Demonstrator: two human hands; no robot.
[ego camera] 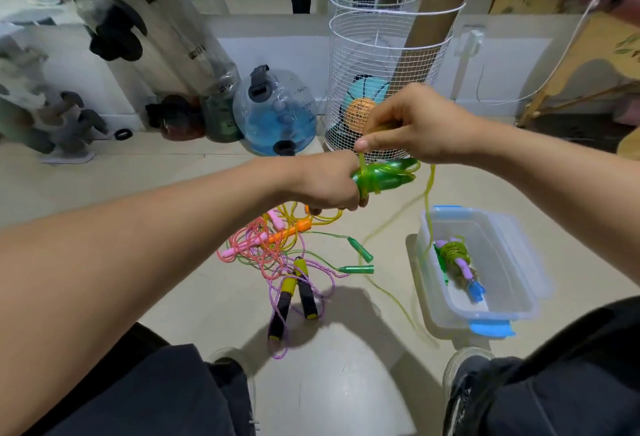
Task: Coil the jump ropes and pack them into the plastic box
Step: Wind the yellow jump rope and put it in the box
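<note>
Green plastic jump-rope handles (384,177), two held together as a pair, stick out to the right of the left hand (325,182), whose fingers are curled tight round their base. A yellow-green cord (427,200) is already wound round the handles in several turns. The right hand (412,124) sits just above, thumb & forefinger pinching the cord near the handles; the rest of the cord drops slack to the floor, trailing past the front of the plastic box (519,262). That clear box w/ blue latches stands on the floor at right, lid off, w/ one coiled rope bundle (457,262) inside. To its left lies a tangled pile of ropes (277,248), approx. four or more: pink, orange, green & yellow-black handles, not yet sorted. Step in hand, by my reading: mid-coil on the second rope. Next move likely calls for more wraps, keeping tension so turns don't slip off, then securing the loose end before placing the bundle in the box.
</note>
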